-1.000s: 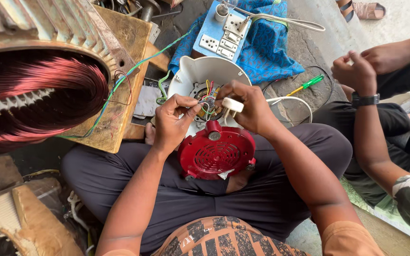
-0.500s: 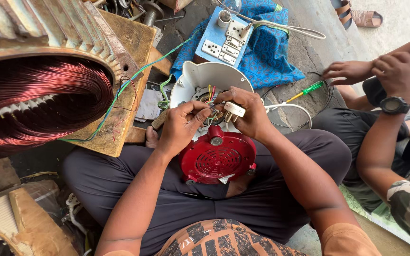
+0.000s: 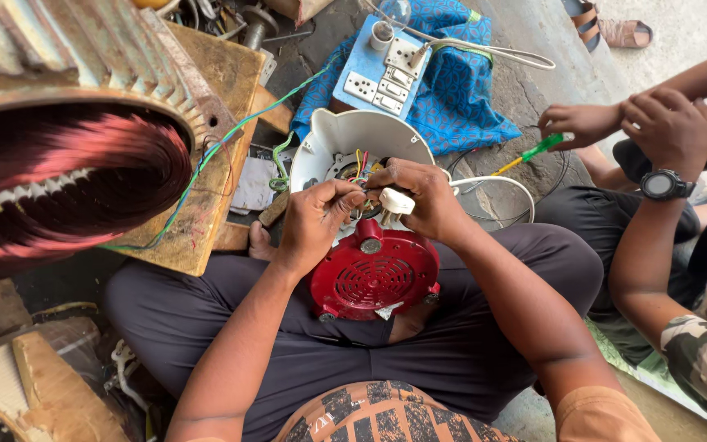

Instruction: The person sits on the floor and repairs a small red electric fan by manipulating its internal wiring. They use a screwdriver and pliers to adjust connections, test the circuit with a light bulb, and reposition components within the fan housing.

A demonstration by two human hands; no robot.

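Observation:
I sit cross-legged with an opened appliance on my lap: a red vented base (image 3: pixel 376 278) and a white housing (image 3: pixel 359 139) with coloured wires (image 3: pixel 359 164) showing inside. My left hand (image 3: pixel 314 223) pinches at the wires with thumb and fingertips. My right hand (image 3: pixel 421 196) is closed around a small white plug-like part (image 3: pixel 396 201) and meets the left hand over the wiring. The fingertips hide the exact wire being pinched.
A large motor stator with red copper windings (image 3: pixel 67 172) fills the left, on a wooden board (image 3: pixel 214 106). A blue switchboard (image 3: pixel 378 74) lies on blue cloth (image 3: pixel 460 98). Another person sits at right, one hand (image 3: pixel 583 123) holding a green screwdriver (image 3: pixel 533 153).
The other person's hands moved from resting together to reaching for the green screwdriver and now one grips it. My hands stay at the wires, shifting only slightly.

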